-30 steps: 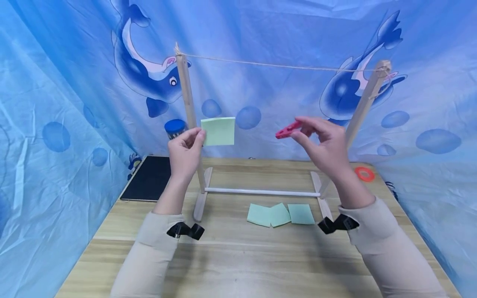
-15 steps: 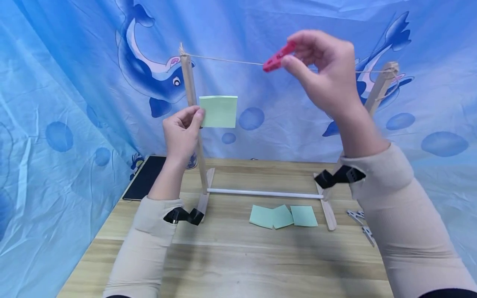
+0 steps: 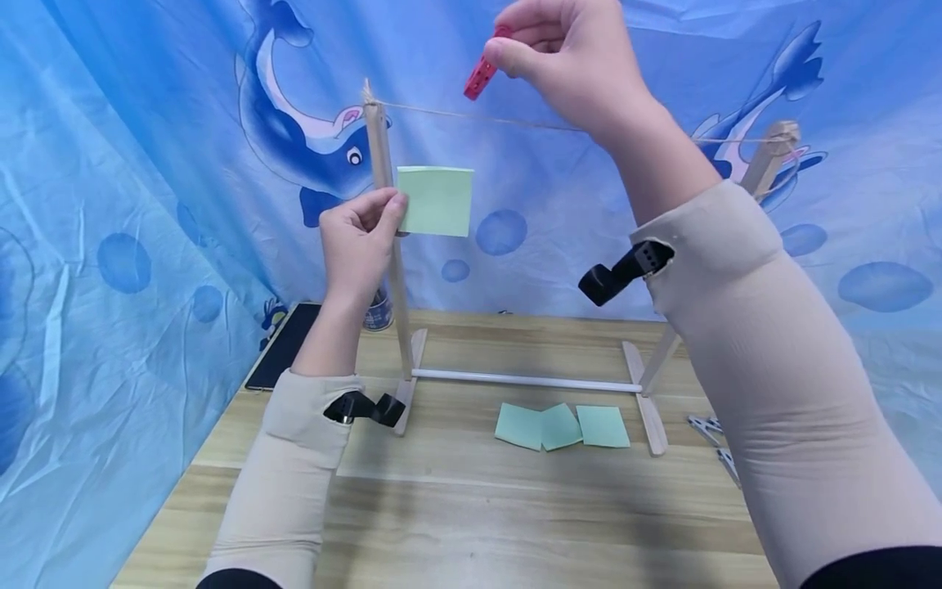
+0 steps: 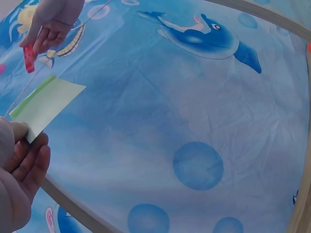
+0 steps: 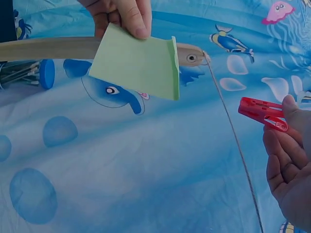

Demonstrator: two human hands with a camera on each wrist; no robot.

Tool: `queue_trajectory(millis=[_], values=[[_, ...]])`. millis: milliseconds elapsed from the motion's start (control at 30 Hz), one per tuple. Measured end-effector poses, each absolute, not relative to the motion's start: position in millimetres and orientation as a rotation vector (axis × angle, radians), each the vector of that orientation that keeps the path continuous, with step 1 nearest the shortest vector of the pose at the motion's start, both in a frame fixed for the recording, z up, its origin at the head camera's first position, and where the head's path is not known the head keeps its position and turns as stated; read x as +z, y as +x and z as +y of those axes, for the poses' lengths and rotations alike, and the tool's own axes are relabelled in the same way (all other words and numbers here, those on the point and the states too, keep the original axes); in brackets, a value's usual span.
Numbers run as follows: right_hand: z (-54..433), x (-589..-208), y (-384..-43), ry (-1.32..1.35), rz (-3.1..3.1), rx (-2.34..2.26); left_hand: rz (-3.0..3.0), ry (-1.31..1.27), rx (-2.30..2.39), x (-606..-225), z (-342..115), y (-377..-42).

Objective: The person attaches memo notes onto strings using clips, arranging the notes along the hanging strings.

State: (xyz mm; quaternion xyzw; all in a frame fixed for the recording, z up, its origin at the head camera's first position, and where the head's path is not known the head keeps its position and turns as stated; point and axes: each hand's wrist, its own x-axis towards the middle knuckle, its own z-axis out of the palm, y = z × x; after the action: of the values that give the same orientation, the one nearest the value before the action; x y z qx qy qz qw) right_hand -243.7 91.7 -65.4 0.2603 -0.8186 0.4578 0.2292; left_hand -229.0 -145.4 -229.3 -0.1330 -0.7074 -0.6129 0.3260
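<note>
Lying beyond the left forearm, partly hidden by it, is a black panel (image 3: 283, 350). The left hand (image 3: 359, 245) pinches a pale green note (image 3: 437, 201) by its left edge between thumb and fingers (its upper edge looks folded over). Behind that hand rise a wooden post (image 3: 379, 147) and, lower down, a blue-lidded jar (image 3: 379, 315). To the right of the left hand, the note hangs in the air below the cord (image 3: 508, 122), apart from it. Farther right and higher, a red clip (image 3: 481, 76) points down-left from the right hand (image 3: 581, 69), which grips it by thumb and fingers; its tip is just above the cord, not touching. Below the right hand are a white rod (image 3: 526, 379) and, nearer the person, three green notes (image 3: 561, 427) on the table (image 3: 471, 507). Right of the right hand stands another post (image 3: 769, 159); grey clips (image 3: 710, 429) lie beside the right sleeve (image 3: 780, 393).
</note>
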Motion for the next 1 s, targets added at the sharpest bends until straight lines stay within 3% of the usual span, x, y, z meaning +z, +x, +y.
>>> queue_trajectory(millis=[1000], values=[[69.2,-66.2,-257.6,0.769,-2.440,1.109,-1.792,-0.322,-1.640,-204.5,-133.0,-228.9]])
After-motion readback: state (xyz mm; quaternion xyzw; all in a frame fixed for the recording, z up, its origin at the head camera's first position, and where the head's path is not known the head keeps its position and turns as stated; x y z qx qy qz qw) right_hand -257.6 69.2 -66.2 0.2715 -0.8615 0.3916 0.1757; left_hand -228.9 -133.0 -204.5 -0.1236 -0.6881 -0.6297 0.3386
